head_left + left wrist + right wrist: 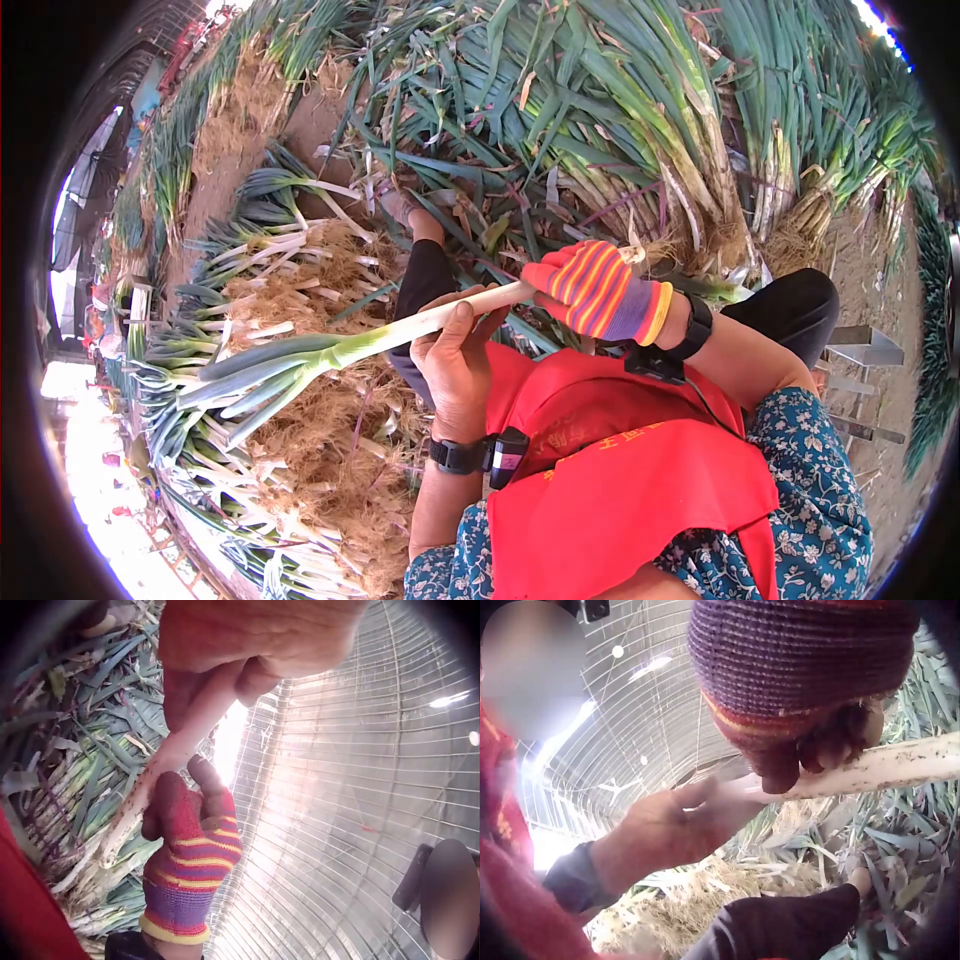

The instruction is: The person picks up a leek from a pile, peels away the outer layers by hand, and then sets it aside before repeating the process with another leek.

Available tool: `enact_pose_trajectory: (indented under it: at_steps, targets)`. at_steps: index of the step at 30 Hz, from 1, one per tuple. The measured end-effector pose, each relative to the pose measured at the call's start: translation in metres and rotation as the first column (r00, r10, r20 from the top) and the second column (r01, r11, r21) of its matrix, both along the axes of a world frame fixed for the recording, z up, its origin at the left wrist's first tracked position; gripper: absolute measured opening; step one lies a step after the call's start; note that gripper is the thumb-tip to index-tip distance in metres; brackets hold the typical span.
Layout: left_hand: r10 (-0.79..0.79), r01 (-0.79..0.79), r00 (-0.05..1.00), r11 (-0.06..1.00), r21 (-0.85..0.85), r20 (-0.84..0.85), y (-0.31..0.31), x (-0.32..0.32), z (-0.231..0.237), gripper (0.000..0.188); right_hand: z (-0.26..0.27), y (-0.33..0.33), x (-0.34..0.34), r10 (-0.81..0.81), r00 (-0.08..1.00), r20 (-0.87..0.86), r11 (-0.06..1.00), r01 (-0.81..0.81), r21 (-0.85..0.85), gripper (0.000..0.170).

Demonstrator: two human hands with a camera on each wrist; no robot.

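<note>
A long green onion (375, 340) lies slantwise across both hands in front of the lap, its green leaves toward the lower left. My bare left hand (455, 360) grips the stalk near its middle, thumb on the near side. My right hand (600, 292), in a striped knitted glove, pinches the pale shank nearer the root end; a short root tip shows past the glove. In the left wrist view, specks of dirt dot the white shank (184, 746) below the left fingers. The right wrist view shows the gloved fingertips curled against the shank (885, 766).
Green onions with tan, bushy roots (330, 430) are piled at the left. Tall bundles of untrimmed green onions (610, 100) stand ahead, with loose leaves on the ground before them. A bent knee (790, 310) is at the right, near a metal stand (865, 345).
</note>
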State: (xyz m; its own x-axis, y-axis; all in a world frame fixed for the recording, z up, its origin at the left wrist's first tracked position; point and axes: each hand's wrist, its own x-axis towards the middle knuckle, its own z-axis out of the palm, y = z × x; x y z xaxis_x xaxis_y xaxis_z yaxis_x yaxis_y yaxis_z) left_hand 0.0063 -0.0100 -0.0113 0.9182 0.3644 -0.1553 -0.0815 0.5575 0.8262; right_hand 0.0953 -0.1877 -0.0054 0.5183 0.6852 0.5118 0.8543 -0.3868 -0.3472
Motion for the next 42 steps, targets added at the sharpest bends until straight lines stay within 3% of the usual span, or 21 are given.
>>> enact_pose_trajectory:
  at_steps: [1,3,5,6,7,9,10,11,12,13,14,15,19,27,32,34,36,37,38,39,42]
  targets:
    - [-0.002,0.002,1.000,1.000,0.006,0.004,-0.002,0.000,0.001,0.016,0.007,-0.001,-0.001,0.003,0.998,-0.070,0.986,-0.015,-0.168,0.023]
    - [0.022,-0.022,1.000,1.000,-0.004,0.018,-0.004,0.002,0.003,0.016,-0.016,-0.001,0.002,0.053,0.997,0.062,0.997,-0.050,-0.052,0.022]
    - [0.047,-0.046,0.999,0.999,-0.011,0.027,-0.004,0.002,0.007,0.017,-0.025,0.005,-0.001,0.110,0.833,0.543,0.982,-0.008,-0.187,0.016]
    - [0.066,-0.066,0.997,0.998,0.001,0.042,-0.002,0.004,0.012,0.017,-0.026,0.000,-0.013,0.124,0.964,0.233,0.913,-0.019,-0.408,0.016]
    - [0.085,-0.086,0.995,0.996,0.011,0.059,0.001,0.006,0.015,0.017,-0.026,-0.002,-0.018,0.124,0.964,0.236,0.912,-0.017,-0.409,0.016]
    - [0.084,-0.083,0.991,0.996,-0.013,0.108,0.011,0.009,0.018,0.018,-0.032,-0.011,-0.026,0.101,0.989,-0.107,0.680,-0.147,-0.718,0.014]
    - [0.107,-0.105,0.986,0.994,-0.024,0.128,0.016,0.010,0.020,0.018,-0.097,-0.019,-0.026,0.103,0.989,-0.105,0.680,-0.147,-0.718,0.014]
    - [0.135,-0.132,0.980,0.991,-0.035,0.149,0.020,0.010,0.021,0.018,-0.167,-0.055,-0.032,0.240,0.839,0.487,0.662,0.225,-0.715,0.016]
    - [0.146,-0.142,0.979,0.989,-0.040,0.141,0.025,0.010,0.020,0.018,-0.230,-0.061,-0.028,0.342,0.353,0.871,0.698,0.525,-0.487,0.019]
    - [0.145,-0.141,0.979,0.989,-0.036,0.142,0.024,0.010,0.021,0.018,-0.168,-0.083,-0.042,0.338,0.353,0.872,0.699,0.526,-0.484,0.019]
    - [0.133,-0.131,0.982,0.991,-0.019,0.133,0.020,0.010,0.022,0.018,-0.090,-0.062,-0.041,0.026,0.782,0.623,0.899,0.255,-0.357,0.022]
    - [0.119,-0.119,0.985,0.993,-0.005,0.128,0.014,0.011,0.023,0.018,-0.005,-0.029,-0.026,-0.107,0.989,0.099,0.993,0.112,-0.040,0.025]
    - [0.031,-0.037,0.993,0.998,0.051,0.115,-0.008,0.009,0.028,0.021,0.028,0.001,-0.003,-0.120,0.966,0.230,0.985,0.088,0.147,0.030]
    - [0.059,-0.067,0.995,0.992,0.104,0.083,-0.005,0.003,0.027,0.020,0.029,0.012,0.002,0.032,0.950,0.309,0.986,0.021,-0.166,0.021]
    - [0.110,-0.117,0.991,0.989,0.093,0.074,-0.004,0.007,0.025,0.018,0.015,0.004,-0.004,0.073,0.917,0.393,0.983,0.000,-0.183,0.017]
    - [0.114,-0.123,0.989,0.988,0.098,0.097,0.006,0.007,0.020,0.018,-0.016,-0.017,-0.005,0.218,0.974,0.068,0.841,-0.152,-0.519,0.011]
    - [0.140,-0.153,0.983,0.982,0.113,0.123,0.019,0.007,0.022,0.018,-0.063,-0.056,0.003,0.226,0.940,-0.254,0.874,-0.311,-0.373,0.013]
    - [0.143,-0.157,0.982,0.982,0.110,0.124,0.023,0.004,0.021,0.018,-0.078,-0.076,0.002,-0.065,0.973,-0.223,0.672,-0.122,-0.730,0.018]
    - [0.115,-0.130,0.987,0.983,0.126,0.115,0.026,0.002,0.018,0.017,-0.104,-0.100,0.007,-0.197,0.969,-0.150,0.530,-0.024,-0.847,0.019]
    - [0.088,-0.103,0.991,0.984,0.147,0.105,0.030,0.000,0.014,0.017,-0.098,-0.111,0.014,-0.366,0.866,-0.342,0.457,-0.153,-0.876,0.022]
    - [0.086,-0.099,0.990,0.988,0.120,0.112,0.029,-0.001,0.017,0.017,-0.137,-0.165,0.012,-0.537,0.744,-0.397,0.487,-0.111,-0.866,0.029]
